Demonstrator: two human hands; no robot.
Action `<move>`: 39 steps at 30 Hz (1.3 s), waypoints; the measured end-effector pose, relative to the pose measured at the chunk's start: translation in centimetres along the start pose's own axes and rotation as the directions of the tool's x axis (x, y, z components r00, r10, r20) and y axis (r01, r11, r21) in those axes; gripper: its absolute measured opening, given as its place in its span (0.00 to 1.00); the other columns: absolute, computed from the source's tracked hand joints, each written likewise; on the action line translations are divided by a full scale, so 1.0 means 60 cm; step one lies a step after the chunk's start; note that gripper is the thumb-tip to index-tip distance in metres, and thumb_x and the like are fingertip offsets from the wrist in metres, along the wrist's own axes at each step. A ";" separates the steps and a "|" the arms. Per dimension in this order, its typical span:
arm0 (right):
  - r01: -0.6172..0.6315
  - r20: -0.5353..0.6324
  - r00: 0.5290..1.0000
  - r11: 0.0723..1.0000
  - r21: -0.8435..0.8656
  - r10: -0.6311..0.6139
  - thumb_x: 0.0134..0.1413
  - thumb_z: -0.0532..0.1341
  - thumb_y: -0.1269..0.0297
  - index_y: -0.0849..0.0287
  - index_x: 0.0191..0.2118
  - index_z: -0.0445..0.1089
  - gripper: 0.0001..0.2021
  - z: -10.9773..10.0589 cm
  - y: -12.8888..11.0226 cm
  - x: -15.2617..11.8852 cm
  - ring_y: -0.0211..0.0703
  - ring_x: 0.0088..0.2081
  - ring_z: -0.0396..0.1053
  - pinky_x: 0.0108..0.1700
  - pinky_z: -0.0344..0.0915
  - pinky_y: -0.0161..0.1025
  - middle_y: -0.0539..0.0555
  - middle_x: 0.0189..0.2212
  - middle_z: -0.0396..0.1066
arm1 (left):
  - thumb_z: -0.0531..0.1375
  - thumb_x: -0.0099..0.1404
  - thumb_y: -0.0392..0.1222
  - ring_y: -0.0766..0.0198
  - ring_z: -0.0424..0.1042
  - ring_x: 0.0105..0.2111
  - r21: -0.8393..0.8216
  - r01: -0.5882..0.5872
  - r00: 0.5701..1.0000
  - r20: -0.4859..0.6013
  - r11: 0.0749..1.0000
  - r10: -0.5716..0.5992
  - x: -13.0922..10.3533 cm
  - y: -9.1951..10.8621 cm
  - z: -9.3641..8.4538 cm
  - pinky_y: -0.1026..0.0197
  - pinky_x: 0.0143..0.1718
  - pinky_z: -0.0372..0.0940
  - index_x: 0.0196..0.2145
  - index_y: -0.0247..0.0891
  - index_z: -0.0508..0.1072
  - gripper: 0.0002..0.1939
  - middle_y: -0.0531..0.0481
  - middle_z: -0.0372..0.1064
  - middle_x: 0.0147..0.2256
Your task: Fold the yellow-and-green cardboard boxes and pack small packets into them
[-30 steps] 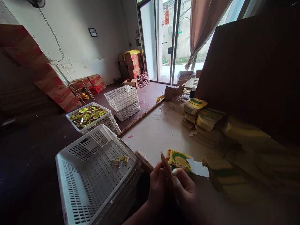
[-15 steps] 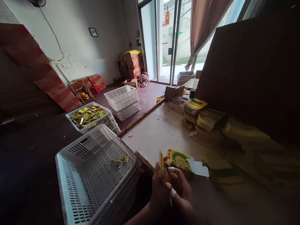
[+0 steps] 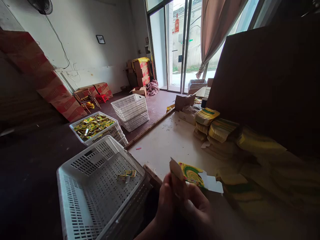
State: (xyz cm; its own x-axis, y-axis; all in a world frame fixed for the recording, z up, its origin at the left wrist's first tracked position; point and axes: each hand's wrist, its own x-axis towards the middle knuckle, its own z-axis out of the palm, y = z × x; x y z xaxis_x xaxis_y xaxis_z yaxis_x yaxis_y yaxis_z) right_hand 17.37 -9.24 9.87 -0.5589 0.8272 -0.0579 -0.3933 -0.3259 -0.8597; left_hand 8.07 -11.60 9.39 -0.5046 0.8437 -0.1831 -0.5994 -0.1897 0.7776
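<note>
Near the table's front edge, both hands are closed round a small folding carton (image 3: 176,170), tilted so its plain brownish face shows. My left hand (image 3: 165,200) grips its left side. On the right side, my right hand (image 3: 198,201) holds it, with white wrapping on the fingers; its lower part is blurred and dark. Just beyond my right hand lies a flattened yellow-and-green carton (image 3: 192,173) with white flaps pointing right. Left of my hands stands a white plastic basket (image 3: 82,196) with a few small yellow cartons (image 3: 127,175) on its bottom.
Stacks of flat yellow cartons (image 3: 223,128) line the table's right side, beside a large dark panel (image 3: 255,80). A second basket (image 3: 115,126) is heaped with small cartons. Stacked white baskets (image 3: 130,108) stand farther off on the floor. A wooden strip (image 3: 150,130) edges the table (image 3: 165,146).
The carton in my hands has turned from edge-on and opened wider, so its brownish side now faces me. My hands have shifted slightly. The flattened carton and the baskets stay put.
</note>
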 end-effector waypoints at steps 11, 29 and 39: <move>0.006 -0.112 0.994 1.000 -0.007 -0.007 0.41 0.70 0.51 0.57 0.35 0.72 0.18 0.024 -0.031 -0.013 0.42 0.32 0.67 0.36 0.65 0.35 0.52 0.28 0.71 | 0.69 0.48 0.56 0.69 0.67 0.22 -0.016 0.024 0.999 0.028 1.000 -0.023 0.001 0.005 0.007 0.68 0.26 0.63 0.24 0.33 0.75 0.21 0.51 0.71 0.22; 0.379 0.126 0.867 0.473 -0.796 -0.482 0.55 0.61 0.54 0.54 0.34 0.75 0.10 -0.052 -0.038 -0.010 0.41 0.28 0.68 0.31 0.66 0.35 0.50 0.26 0.71 | 0.64 0.46 0.68 0.49 0.69 0.46 0.331 -0.220 0.903 0.424 0.918 0.064 0.045 0.103 -0.052 0.52 0.45 0.65 0.52 0.41 0.70 0.40 0.40 0.71 0.47; 0.595 0.470 0.765 0.202 -0.778 -0.440 0.51 0.66 0.61 0.41 0.45 0.72 0.14 -0.064 -0.012 0.002 0.49 0.41 0.71 0.51 0.62 0.46 0.49 0.39 0.75 | 0.66 0.48 0.42 0.55 0.72 0.38 0.810 -0.359 0.843 0.495 0.464 -0.212 0.010 0.088 -0.029 0.61 0.41 0.65 0.52 0.42 0.67 0.32 0.48 0.73 0.40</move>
State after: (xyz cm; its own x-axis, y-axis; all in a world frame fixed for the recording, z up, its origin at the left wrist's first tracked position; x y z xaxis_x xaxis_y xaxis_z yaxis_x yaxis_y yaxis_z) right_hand 20.40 -7.16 8.53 -0.5979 0.5610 0.5725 0.1563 0.7821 -0.6032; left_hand 3.48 -12.97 12.33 0.0092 0.9997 -0.0212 0.4061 0.0157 0.9137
